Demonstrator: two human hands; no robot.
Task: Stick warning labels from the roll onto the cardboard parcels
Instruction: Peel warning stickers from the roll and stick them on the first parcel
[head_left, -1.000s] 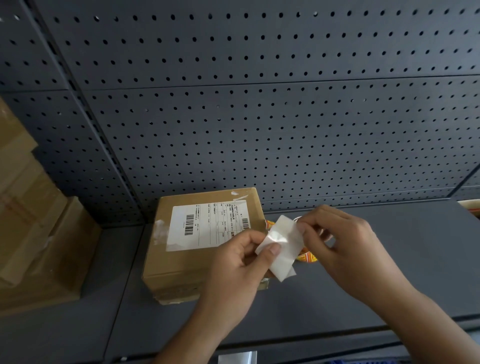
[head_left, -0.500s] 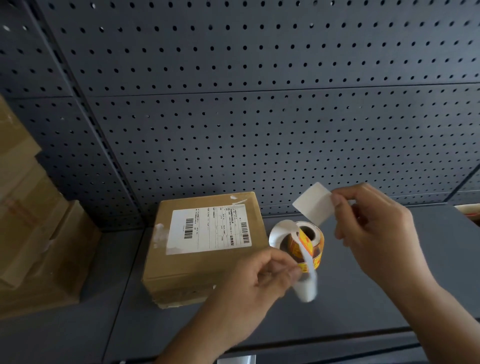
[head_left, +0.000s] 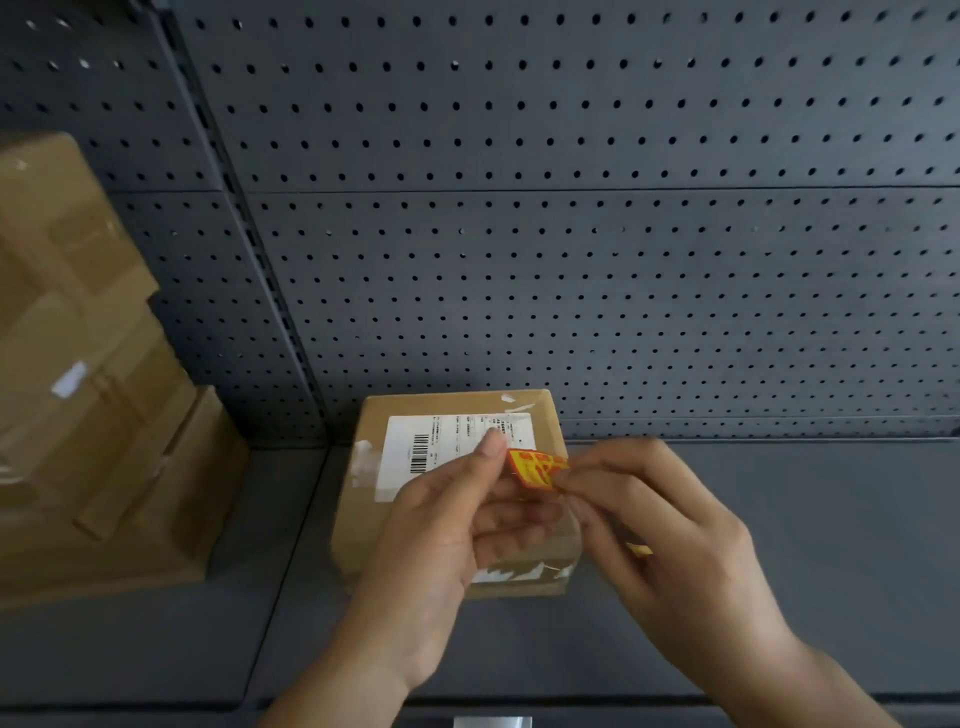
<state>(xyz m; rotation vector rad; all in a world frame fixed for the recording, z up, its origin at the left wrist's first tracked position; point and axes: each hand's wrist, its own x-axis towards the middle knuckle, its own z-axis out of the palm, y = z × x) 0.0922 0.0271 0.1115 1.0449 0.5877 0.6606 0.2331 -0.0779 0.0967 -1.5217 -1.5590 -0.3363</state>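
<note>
Item: one orange-and-yellow warning label (head_left: 537, 467), pinched at its edges between my left hand (head_left: 447, 540) and right hand (head_left: 675, 545), over the cardboard parcel (head_left: 371, 525) on the grey shelf (head_left: 810, 561); print too blurred to read. My hands hide the parcel's right side and part of its shipping label (head_left: 441, 441). A yellow scrap (head_left: 640, 550) shows under my right hand; I cannot identify it.

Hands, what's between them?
A red-and-yellow label, pinched by the left hand and right hand, over the parcel; head view.
</note>
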